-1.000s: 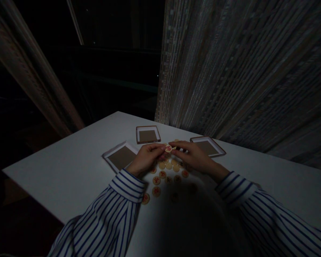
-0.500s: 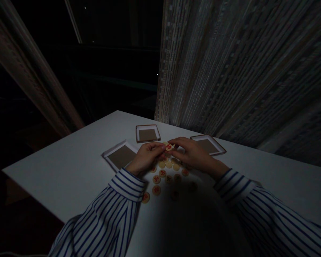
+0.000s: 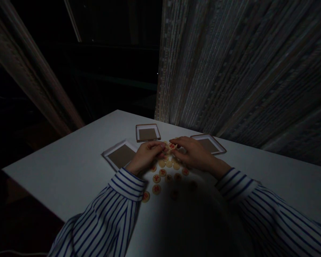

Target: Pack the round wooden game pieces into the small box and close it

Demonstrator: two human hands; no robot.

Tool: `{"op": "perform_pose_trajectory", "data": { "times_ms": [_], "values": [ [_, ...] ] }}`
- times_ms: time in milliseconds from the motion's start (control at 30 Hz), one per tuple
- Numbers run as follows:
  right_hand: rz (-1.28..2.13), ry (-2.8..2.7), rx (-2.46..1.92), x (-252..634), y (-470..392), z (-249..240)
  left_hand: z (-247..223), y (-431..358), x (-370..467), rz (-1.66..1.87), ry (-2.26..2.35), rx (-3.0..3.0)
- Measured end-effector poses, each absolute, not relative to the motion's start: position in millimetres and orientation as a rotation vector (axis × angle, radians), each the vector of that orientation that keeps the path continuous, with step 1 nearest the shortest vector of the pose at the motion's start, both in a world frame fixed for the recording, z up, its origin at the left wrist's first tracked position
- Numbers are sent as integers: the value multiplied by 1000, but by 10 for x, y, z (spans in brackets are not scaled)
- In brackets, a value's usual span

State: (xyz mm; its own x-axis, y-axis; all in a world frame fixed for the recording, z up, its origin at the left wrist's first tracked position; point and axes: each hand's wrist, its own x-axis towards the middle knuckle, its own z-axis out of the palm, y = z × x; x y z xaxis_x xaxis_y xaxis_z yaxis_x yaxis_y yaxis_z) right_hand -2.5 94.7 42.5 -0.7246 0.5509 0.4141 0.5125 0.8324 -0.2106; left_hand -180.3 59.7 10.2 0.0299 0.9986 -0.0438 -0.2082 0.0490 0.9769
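Observation:
A round, pale Chinese chess piece (image 3: 172, 146) with a red character is pinched between the thumb and fingertips of my right hand (image 3: 194, 151), its face toward me. Close on its left is my left hand (image 3: 147, 155), thumb and fingers pressed together; whatever they hold is hidden. Below the hands lie more pieces: a red-marked one (image 3: 156, 189), another red-marked one (image 3: 162, 172), and several blank-faced ones such as this pale disc (image 3: 169, 164). Some pieces nearer me are dark in shadow.
Three shallow boxes or lids stand on the white table (image 3: 77, 160): a left one (image 3: 104, 156), a back one (image 3: 148, 140) and a right one (image 3: 219, 147), partly behind my right hand. A string curtain (image 3: 203, 71) hangs behind the table's far edge.
My right hand has shifted slightly right with the chess piece, whose character now shows at a different angle. The left hand stays nearly in place, and the pieces on the table look unmoved.

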Motion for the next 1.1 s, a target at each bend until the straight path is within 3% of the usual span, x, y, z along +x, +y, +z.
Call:
{"op": "perform_pose_trajectory", "data": {
  "times_ms": [367, 633, 1100],
  "values": [
    [84, -2540, -1080, 185, 1055, 356, 148, 615, -1873, 1371, 1283, 1061],
    [134, -2634, -1062, 210, 1103, 256, -30, 751, -2022, 1468, 1490, 1324],
    [107, -2819, -1142, 165, 1126, 213, -59, 749, -2018, 1363, 1644, 1454]
  ]
}}
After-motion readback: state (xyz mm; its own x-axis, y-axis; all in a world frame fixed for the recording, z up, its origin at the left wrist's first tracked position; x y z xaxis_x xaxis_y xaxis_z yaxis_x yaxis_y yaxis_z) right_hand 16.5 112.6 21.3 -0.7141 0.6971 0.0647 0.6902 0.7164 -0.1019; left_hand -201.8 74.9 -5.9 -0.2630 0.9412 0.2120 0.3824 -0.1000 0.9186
